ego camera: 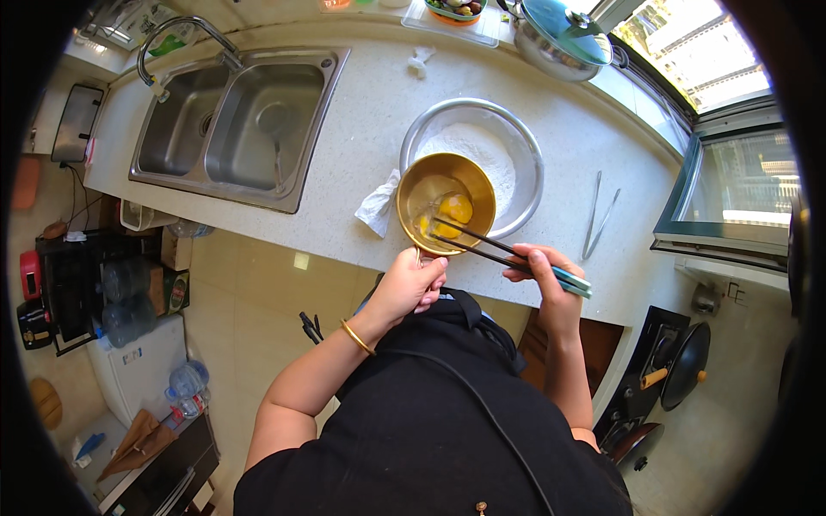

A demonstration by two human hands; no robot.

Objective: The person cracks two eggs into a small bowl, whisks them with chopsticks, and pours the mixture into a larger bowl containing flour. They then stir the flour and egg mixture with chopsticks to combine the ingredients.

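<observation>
My left hand (418, 284) grips the handle of a gold-coloured metal bowl (439, 168), which is tilted towards me at the counter's front edge. Inside it lie cracked eggs (455, 209) with yolks and clear whites. Between the fingers of my right hand (548, 271) is a pair of dark chopsticks (493, 248) with green-blue ends; their tips dip into the egg. Behind the gold bowl, and partly hidden by it, a wide stainless steel bowl (537, 161) holds white powder (474, 145) that looks like flour.
Left of the bowls are a crumpled white tissue (377, 205) and a double steel sink (310, 161) with a ladle in one basin. Metal tongs (592, 219) lie to the right. A lidded pot (561, 42) stands at the back, near the open window (729, 184). A gas stove (645, 361) is at far right.
</observation>
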